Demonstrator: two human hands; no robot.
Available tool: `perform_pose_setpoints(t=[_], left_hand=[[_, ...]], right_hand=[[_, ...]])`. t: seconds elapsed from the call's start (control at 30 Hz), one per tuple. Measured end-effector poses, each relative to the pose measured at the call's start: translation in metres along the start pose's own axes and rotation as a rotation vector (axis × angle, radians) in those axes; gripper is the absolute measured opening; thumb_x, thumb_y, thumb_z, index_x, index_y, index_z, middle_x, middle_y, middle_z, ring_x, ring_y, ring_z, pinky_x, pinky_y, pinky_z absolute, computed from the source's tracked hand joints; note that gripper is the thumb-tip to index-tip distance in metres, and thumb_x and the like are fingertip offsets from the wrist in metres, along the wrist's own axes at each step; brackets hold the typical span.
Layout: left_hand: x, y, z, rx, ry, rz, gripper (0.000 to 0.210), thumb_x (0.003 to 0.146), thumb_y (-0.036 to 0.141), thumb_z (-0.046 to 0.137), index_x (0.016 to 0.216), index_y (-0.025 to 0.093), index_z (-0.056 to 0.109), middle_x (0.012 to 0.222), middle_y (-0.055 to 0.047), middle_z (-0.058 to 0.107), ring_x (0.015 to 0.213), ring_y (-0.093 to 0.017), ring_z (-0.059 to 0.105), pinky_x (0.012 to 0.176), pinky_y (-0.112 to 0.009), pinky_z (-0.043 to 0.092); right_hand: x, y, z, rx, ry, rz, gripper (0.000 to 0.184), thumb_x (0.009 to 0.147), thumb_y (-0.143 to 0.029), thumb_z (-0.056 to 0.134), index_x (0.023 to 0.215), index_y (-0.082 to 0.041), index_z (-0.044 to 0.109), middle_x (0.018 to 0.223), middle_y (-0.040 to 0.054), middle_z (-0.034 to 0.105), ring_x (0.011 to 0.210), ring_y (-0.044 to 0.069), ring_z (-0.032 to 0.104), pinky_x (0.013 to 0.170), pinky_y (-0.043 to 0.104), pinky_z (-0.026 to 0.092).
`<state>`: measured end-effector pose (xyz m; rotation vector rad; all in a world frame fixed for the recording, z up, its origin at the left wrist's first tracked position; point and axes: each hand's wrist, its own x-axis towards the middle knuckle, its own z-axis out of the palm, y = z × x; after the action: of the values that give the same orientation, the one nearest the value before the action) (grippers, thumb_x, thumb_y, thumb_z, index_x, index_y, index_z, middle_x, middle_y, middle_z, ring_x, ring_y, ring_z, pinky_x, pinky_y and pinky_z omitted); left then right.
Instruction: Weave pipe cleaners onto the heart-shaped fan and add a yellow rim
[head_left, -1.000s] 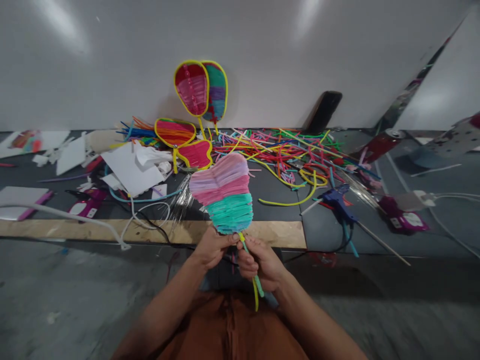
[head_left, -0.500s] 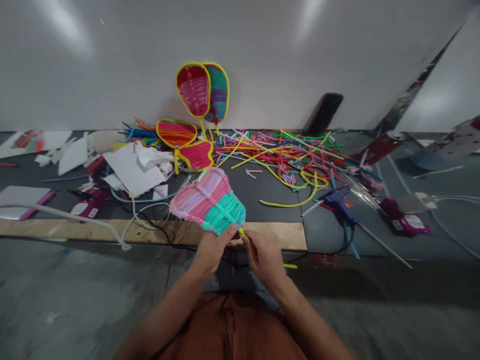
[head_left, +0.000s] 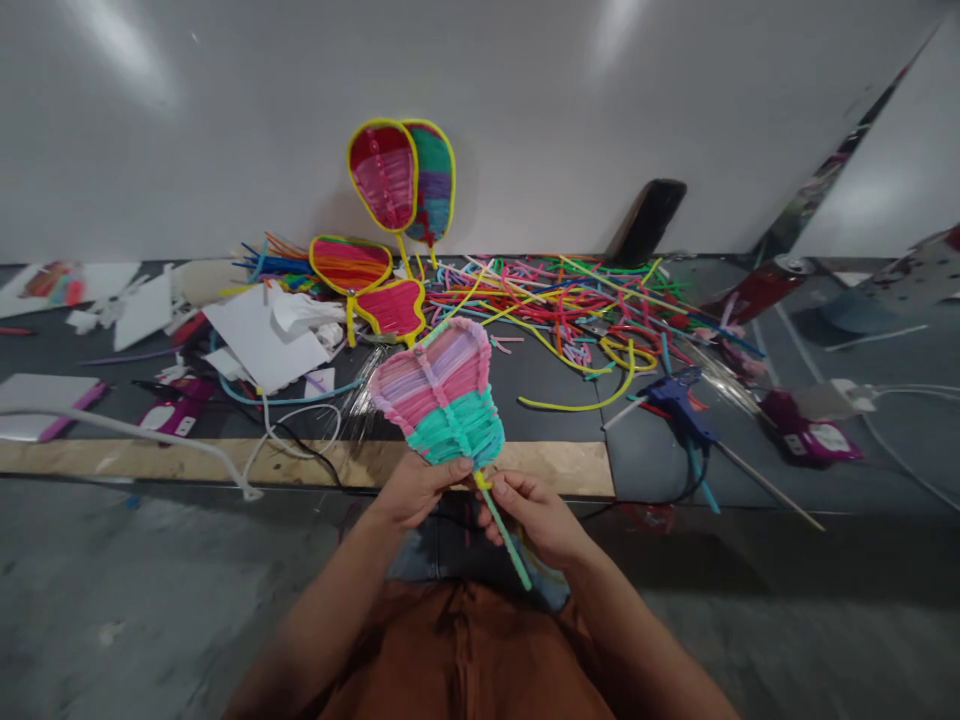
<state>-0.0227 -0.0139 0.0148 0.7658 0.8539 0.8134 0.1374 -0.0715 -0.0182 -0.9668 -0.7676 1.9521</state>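
A hand fan (head_left: 442, 395) of wound pipe cleaners, pink and purple above and teal below, is held up over the table's front edge. My left hand (head_left: 414, 490) grips its lower end, thumb on the teal part. From there a light green handle (head_left: 511, 552) slants down towards my body. Yellow pipe cleaner (head_left: 481, 481) wraps the top of that handle. My right hand (head_left: 541, 515) is closed there, thumb and fingers pinching the yellow pipe cleaner; its other fingers are partly behind the handle.
Finished-looking fans (head_left: 382, 175) lean on the wall, with a butterfly-like piece (head_left: 390, 308) below. Loose pipe cleaners (head_left: 540, 300) spread across the table's back. A blue glue gun (head_left: 679, 405) lies right, near a red can (head_left: 765, 288). White paper (head_left: 266, 335) and cables lie left.
The fan has turned more upright and shifted right, bringing the green handle into view below my hands. My right hand has moved slightly down and right, still at the yellow pipe cleaner.
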Motion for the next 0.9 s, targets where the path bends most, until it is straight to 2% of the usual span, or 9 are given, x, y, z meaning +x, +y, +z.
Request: perform_pose_setpoints(t=[0.1,0.23,0.33,0.43,0.53,0.63,0.77,0.83,0.9], left_hand=[[0.002,-0.001,-0.003,-0.042,-0.082,-0.059,0.029,0.057,0.027,0.082,0.078,0.012,0.068,0.071,-0.004,0.068,0.063,-0.015,0.061,0.062,-0.027,0.05],[0.004,-0.003,-0.003,-0.096,-0.098,-0.067,0.034,0.049,0.027,0.086,0.074,0.013,0.068,0.068,-0.002,0.067,0.062,-0.014,0.06,0.063,-0.026,0.049],[0.007,-0.001,0.002,-0.133,-0.079,-0.033,0.038,0.045,0.028,0.088,0.073,0.014,0.067,0.07,-0.002,0.067,0.066,-0.014,0.061,0.067,-0.026,0.049],[0.01,0.002,0.008,-0.108,-0.048,0.031,0.042,0.048,0.034,0.087,0.078,0.016,0.065,0.073,-0.001,0.065,0.066,-0.013,0.06,0.068,-0.025,0.049],[0.007,0.001,0.012,-0.03,-0.001,0.072,0.048,0.053,0.027,0.086,0.094,0.02,0.062,0.076,0.001,0.064,0.069,-0.011,0.061,0.069,-0.024,0.05],[-0.002,-0.004,0.015,0.088,0.054,0.13,0.047,0.055,0.022,0.084,0.097,0.021,0.062,0.084,0.0,0.067,0.077,-0.013,0.062,0.074,-0.026,0.051],[-0.009,-0.011,0.016,0.247,0.192,0.156,0.026,0.063,0.031,0.079,0.08,0.016,0.067,0.078,-0.002,0.069,0.075,-0.016,0.062,0.076,-0.03,0.051],[-0.008,-0.013,0.014,0.214,0.291,0.148,0.025,0.064,0.035,0.077,0.077,0.016,0.067,0.076,-0.001,0.068,0.071,-0.016,0.062,0.074,-0.031,0.052],[-0.006,-0.013,0.012,0.151,0.3,0.125,0.026,0.063,0.035,0.078,0.077,0.016,0.066,0.074,-0.001,0.068,0.068,-0.015,0.061,0.07,-0.031,0.053]], right_hand=[[0.002,0.005,0.005,0.199,-0.072,0.092,0.04,0.076,-0.053,0.065,0.079,-0.013,0.059,0.053,-0.0018,0.058,0.038,0.006,0.048,0.039,0.018,0.035],[0.0,0.004,0.017,0.415,-0.231,0.14,0.037,0.073,-0.05,0.07,0.077,-0.015,0.058,0.046,-0.0067,0.047,0.036,0.003,0.033,0.037,0.016,0.027],[0.0,0.002,0.026,0.443,-0.199,0.064,0.035,0.075,-0.05,0.067,0.076,-0.017,0.055,0.046,-0.0098,0.038,0.037,0.003,0.023,0.037,0.015,0.02],[0.001,-0.001,0.026,0.178,0.042,-0.186,0.033,0.084,-0.051,0.056,0.078,-0.018,0.054,0.048,-0.0095,0.036,0.038,0.004,0.025,0.039,0.018,0.023],[0.002,-0.004,0.016,-0.387,0.341,-0.503,0.029,0.093,-0.042,0.043,0.083,-0.018,0.057,0.055,-0.0043,0.047,0.048,0.009,0.04,0.048,0.022,0.033],[0.003,-0.006,0.005,-0.964,0.524,-0.743,0.025,0.094,-0.029,0.04,0.09,-0.017,0.062,0.072,0.0044,0.062,0.065,0.015,0.055,0.061,0.027,0.041],[0.004,-0.004,0.005,-1.293,0.521,-0.8,0.025,0.093,-0.024,0.04,0.094,-0.015,0.064,0.079,0.0102,0.068,0.072,0.02,0.061,0.068,0.031,0.044],[0.003,-0.004,0.009,-1.265,0.444,-0.721,0.025,0.093,-0.025,0.04,0.099,-0.017,0.063,0.086,0.0107,0.07,0.078,0.02,0.063,0.071,0.032,0.046],[0.0,-0.005,0.011,-1.158,0.358,-0.638,0.024,0.093,-0.027,0.042,0.103,-0.018,0.062,0.094,0.0102,0.07,0.085,0.02,0.063,0.075,0.031,0.047]])
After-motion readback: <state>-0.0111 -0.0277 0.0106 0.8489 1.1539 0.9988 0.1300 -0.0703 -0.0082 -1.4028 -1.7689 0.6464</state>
